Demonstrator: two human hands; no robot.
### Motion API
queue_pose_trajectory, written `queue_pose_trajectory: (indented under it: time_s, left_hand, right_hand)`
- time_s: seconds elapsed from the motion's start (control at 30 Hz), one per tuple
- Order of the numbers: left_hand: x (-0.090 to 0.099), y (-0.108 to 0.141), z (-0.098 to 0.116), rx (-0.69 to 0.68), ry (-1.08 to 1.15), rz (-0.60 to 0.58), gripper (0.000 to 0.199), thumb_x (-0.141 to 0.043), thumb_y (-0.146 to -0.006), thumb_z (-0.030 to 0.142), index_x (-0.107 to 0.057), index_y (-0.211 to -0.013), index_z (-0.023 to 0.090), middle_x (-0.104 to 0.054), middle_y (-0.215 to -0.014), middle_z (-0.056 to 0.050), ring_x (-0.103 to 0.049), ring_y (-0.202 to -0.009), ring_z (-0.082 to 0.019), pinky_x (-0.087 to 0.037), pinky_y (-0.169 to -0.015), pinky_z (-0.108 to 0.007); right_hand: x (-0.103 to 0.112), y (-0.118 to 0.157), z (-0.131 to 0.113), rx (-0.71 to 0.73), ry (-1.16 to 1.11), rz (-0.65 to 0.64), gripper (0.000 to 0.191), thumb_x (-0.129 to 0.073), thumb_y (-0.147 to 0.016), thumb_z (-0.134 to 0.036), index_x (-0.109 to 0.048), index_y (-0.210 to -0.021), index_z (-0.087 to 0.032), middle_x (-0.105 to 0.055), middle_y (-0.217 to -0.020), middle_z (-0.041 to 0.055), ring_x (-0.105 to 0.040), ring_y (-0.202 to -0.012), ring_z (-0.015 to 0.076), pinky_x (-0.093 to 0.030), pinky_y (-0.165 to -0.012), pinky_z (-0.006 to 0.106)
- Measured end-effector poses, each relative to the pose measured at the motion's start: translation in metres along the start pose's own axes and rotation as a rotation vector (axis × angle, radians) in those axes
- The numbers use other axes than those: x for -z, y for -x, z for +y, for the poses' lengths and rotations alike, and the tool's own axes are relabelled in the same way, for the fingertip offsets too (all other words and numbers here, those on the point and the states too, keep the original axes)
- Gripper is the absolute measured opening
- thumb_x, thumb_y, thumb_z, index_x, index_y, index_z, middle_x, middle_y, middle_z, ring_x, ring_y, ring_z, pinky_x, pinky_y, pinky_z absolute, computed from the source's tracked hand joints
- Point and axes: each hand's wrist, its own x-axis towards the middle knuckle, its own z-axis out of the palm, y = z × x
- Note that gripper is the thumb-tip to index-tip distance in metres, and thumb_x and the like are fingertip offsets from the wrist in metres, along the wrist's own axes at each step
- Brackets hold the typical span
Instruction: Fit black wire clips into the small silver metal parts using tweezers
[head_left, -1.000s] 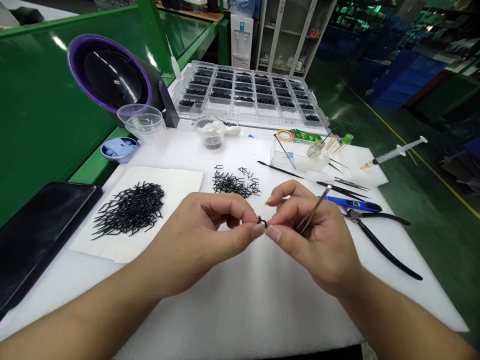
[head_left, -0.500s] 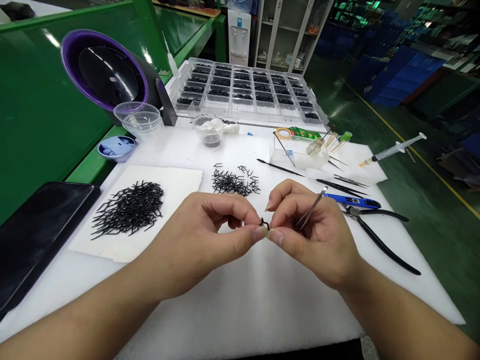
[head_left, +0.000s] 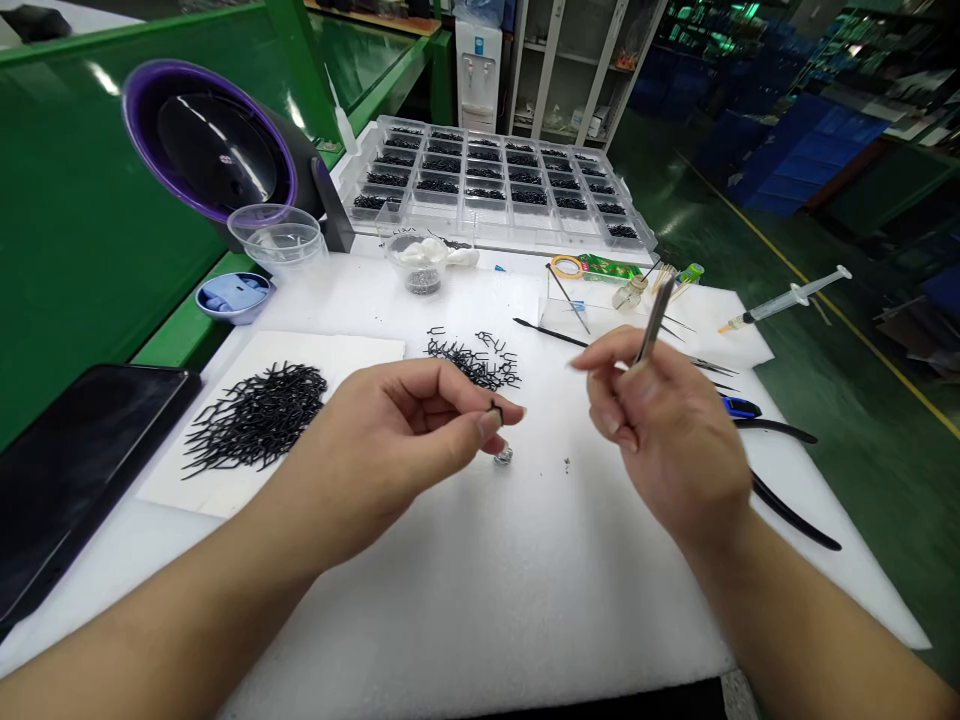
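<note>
1. A small black wire piece (head_left: pixel 495 412) is being pinched by the left hand (head_left: pixel 390 440), clamped between thumb and forefinger and held just above the foam.
2. Tweezers (head_left: pixel 654 320) are being gripped in the right hand (head_left: pixel 660 430), their tips pointing up and well apart from the wire piece. Whether the tips are together cannot be told clearly.
3. A small metal bead (head_left: pixel 503 457) is being shown on the foam (head_left: pixel 465 620), just below the pinched piece, with a tiny speck (head_left: pixel 566 465) nearby. Any link between these and the piece cannot be told.
4. As far as can be judged, much is being shown as done: the compartments of the tray (head_left: pixel 517 228) appear to be filled with small black pieces.
5. Much also appears to be outstanding: a small heap of wire pieces (head_left: pixel 472 365) is being kept on the foam, and a larger heap (head_left: pixel 255 420) is being kept on the paper sheet (head_left: pixel 352 350). How many pieces are being counted in either heap cannot be told.
</note>
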Motion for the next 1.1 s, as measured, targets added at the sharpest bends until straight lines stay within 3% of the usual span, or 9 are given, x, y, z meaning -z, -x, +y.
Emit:
queue_pose_trajectory:
  time_s: [0.13, 0.27, 0.4, 0.53, 0.67, 0.8, 0.9, 1.0, 1.1]
  left_hand:
    - [0.004, -0.004, 0.001, 0.007, -0.172, 0.128, 0.018, -0.079, -0.079, 0.033, -0.069, -0.07, 0.023, -0.077, -0.078, -0.002, -0.073, -0.085, -0.02, -0.055, -0.067, -0.026]
    - [0.004, -0.007, 0.007, -0.015, -0.368, 0.229, 0.02, -0.076, -0.079, 0.037, -0.067, -0.069, 0.023, -0.077, -0.078, -0.003, -0.072, -0.079, -0.022, -0.052, -0.062, -0.029]
    - [0.004, -0.009, 0.01, 0.01, -0.398, 0.243, 0.022, -0.08, -0.077, 0.045, -0.073, -0.075, 0.024, -0.076, -0.071, -0.001, -0.072, -0.073, -0.02, -0.053, -0.067, -0.03]
    - [0.004, -0.011, 0.012, -0.005, -0.345, 0.35, 0.022, -0.078, -0.081, 0.044, -0.072, -0.075, 0.024, -0.076, -0.07, 0.0, -0.07, -0.07, -0.018, -0.054, -0.068, -0.029]
    - [0.004, -0.011, 0.012, -0.019, -0.339, 0.389, 0.017, -0.078, -0.082, 0.04, -0.072, -0.075, 0.025, -0.075, -0.071, 0.001, -0.068, -0.069, -0.016, -0.054, -0.067, -0.027]
    - [0.007, -0.011, 0.01, -0.026, -0.381, 0.407, 0.017, -0.077, -0.083, 0.042, -0.072, -0.076, 0.027, -0.072, -0.067, 0.002, -0.066, -0.067, -0.016, -0.053, -0.064, -0.025]
    - [0.008, -0.01, 0.009, -0.02, -0.365, 0.358, 0.018, -0.076, -0.083, 0.044, -0.073, -0.078, 0.027, -0.075, -0.07, 0.002, -0.065, -0.064, -0.015, -0.052, -0.062, -0.024]
    - [0.006, -0.009, 0.009, 0.0, -0.35, 0.25, 0.019, -0.075, -0.084, 0.044, -0.072, -0.079, 0.026, -0.079, -0.078, 0.001, -0.067, -0.064, -0.014, -0.054, -0.062, -0.024]
    - [0.003, -0.008, 0.007, 0.006, -0.37, 0.202, 0.017, -0.074, -0.084, 0.04, -0.071, -0.078, 0.024, -0.079, -0.079, 0.0, -0.069, -0.064, -0.015, -0.054, -0.062, -0.025]
  right_hand:
    - [0.021, -0.013, -0.001, -0.058, 0.315, 0.061, 0.023, -0.057, -0.097, -0.042, -0.074, -0.094, -0.027, -0.038, -0.063, -0.0023, -0.035, -0.056, 0.0138, -0.022, -0.052, 0.032]
    - [0.024, -0.015, 0.0, 0.014, 0.656, -0.174, 0.008, -0.07, -0.087, -0.028, -0.075, -0.086, -0.022, -0.039, -0.056, -0.0053, -0.038, -0.052, 0.0117, -0.029, -0.052, 0.031]
    - [0.009, -0.009, 0.007, 0.136, 0.696, -0.46, 0.02, -0.069, -0.083, -0.013, -0.078, -0.1, -0.019, -0.063, -0.078, -0.0001, -0.057, -0.069, 0.0136, -0.042, -0.062, 0.03]
    - [-0.002, -0.006, 0.016, 0.118, 0.733, -0.537, 0.019, -0.071, -0.087, -0.02, -0.078, -0.104, -0.018, -0.066, -0.086, 0.0031, -0.06, -0.075, 0.0155, -0.046, -0.067, 0.031]
    - [-0.008, -0.004, 0.022, 0.163, 0.818, -0.578, 0.023, -0.067, -0.085, -0.011, -0.079, -0.103, -0.02, -0.068, -0.092, 0.0046, -0.062, -0.076, 0.0166, -0.046, -0.069, 0.032]
    - [0.002, -0.008, 0.016, 0.214, 0.761, -0.521, 0.028, -0.066, -0.081, -0.008, -0.078, -0.104, -0.02, -0.066, -0.086, 0.0034, -0.06, -0.071, 0.0152, -0.045, -0.065, 0.03]
    - [0.028, -0.018, 0.006, 0.192, 0.802, -0.29, 0.022, -0.068, -0.082, -0.015, -0.079, -0.1, -0.021, -0.063, -0.074, 0.0013, -0.054, -0.061, 0.0143, -0.042, -0.059, 0.031]
    - [0.053, -0.027, 0.002, -0.007, 0.997, -0.15, 0.018, -0.067, -0.083, -0.021, -0.08, -0.095, -0.021, -0.066, -0.076, 0.003, -0.054, -0.064, 0.0164, -0.04, -0.061, 0.033]
    - [0.062, -0.031, 0.005, -0.123, 1.043, -0.195, 0.016, -0.068, -0.078, -0.019, -0.08, -0.089, -0.022, -0.071, -0.083, 0.0044, -0.058, -0.07, 0.0187, -0.04, -0.064, 0.034]
